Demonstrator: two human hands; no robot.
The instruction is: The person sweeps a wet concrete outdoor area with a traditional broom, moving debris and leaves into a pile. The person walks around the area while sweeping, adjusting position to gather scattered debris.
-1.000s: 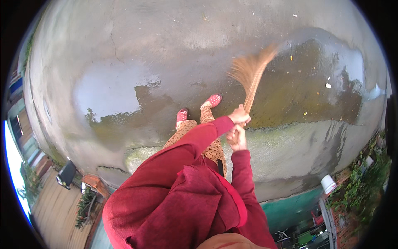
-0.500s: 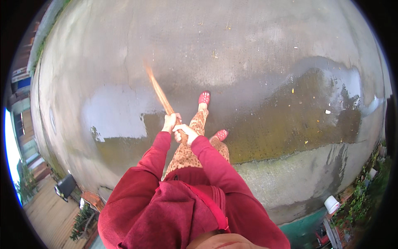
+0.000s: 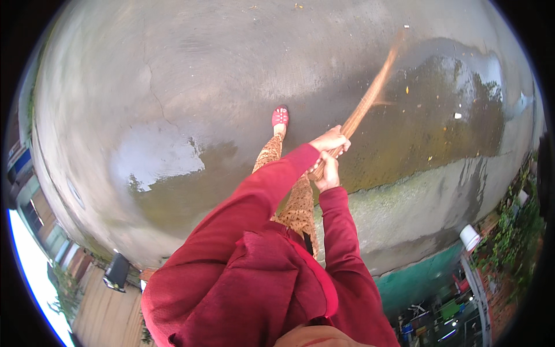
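Note:
I grip a brown stick broom, a long bundle of thin twigs that tapers toward its far end. My left hand is wrapped round it higher up, and my right hand closes on its near end just below. From my hands the broom slants to the far right over a shallow brown puddle on the concrete ground. Its tip is smeared by motion, so I cannot tell whether it touches the ground. A yellow leaf and a white scrap lie in the puddle.
My foot in a red shoe is planted on wet concrete. Another puddle lies at left. A rough concrete edge borders the water. At lower right are a white bucket and plants; a dark lamp-like box is at lower left.
Both hands and the broom have swung from left to right, the broom now pointing far right instead of far left. My view has shifted slightly too.

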